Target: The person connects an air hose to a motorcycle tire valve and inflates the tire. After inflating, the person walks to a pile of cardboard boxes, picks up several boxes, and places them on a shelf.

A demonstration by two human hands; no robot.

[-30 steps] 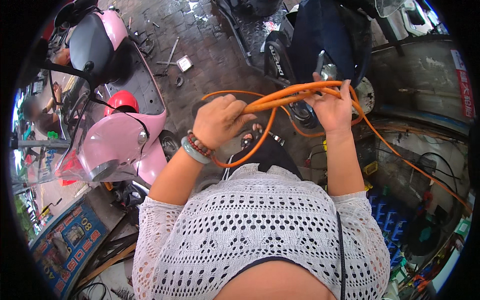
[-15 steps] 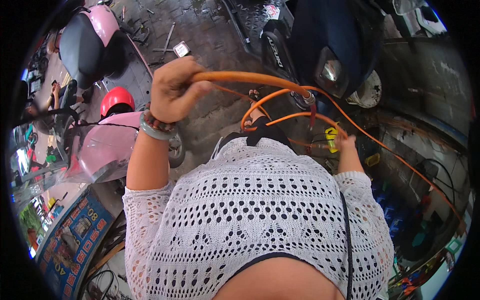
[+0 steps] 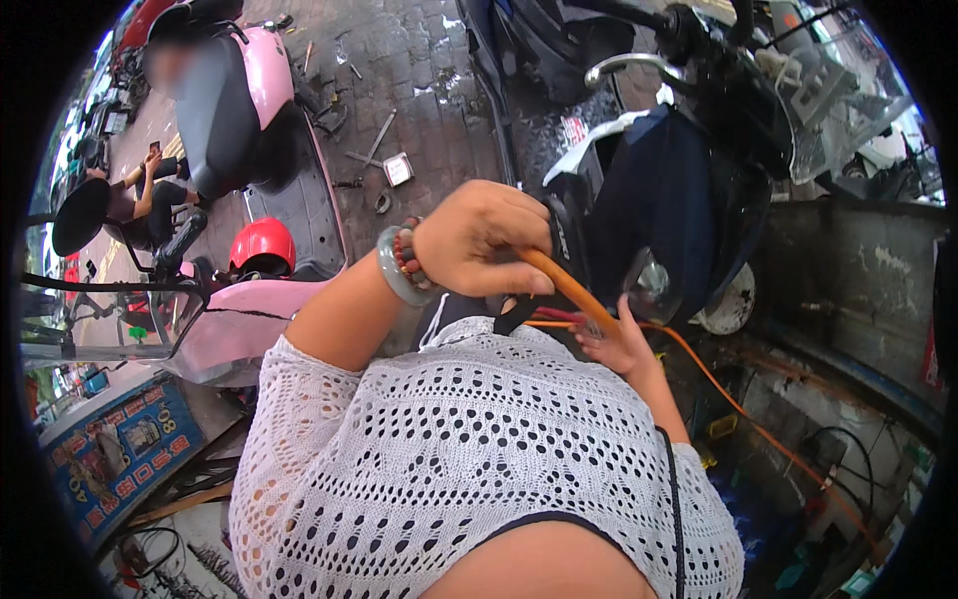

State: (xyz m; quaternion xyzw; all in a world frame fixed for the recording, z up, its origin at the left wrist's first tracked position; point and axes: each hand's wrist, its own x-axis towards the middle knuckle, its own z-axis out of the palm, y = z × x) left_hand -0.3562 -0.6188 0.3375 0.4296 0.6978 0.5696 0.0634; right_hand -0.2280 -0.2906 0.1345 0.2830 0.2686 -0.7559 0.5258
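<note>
My left hand (image 3: 484, 245), with a bangle and bead bracelet at the wrist, is closed on a thick orange hose (image 3: 567, 284) in the middle of the view. The hose slants down to my right hand (image 3: 616, 344), whose thumb points up and whose fingers are loosely curled at its lower end; that grip is partly blurred. A red piece (image 3: 562, 313) shows beside the right fingers, and a thinner orange line (image 3: 723, 391) trails off to the lower right. The dark scooter front (image 3: 654, 210) stands just beyond both hands.
A pink scooter (image 3: 261, 70) with a red helmet (image 3: 261, 245) stands left, with a seated person (image 3: 140, 205) beyond it. Tools (image 3: 379, 140) and a square object (image 3: 398, 169) lie on the paving. A blue sign board (image 3: 125, 449) is lower left; a dark metal panel (image 3: 848, 299) is right.
My left hand moved up and left, then came back down and right with the hose. My right hand dropped lower and has shifted inward. The coiled loops are now mostly out of sight.
</note>
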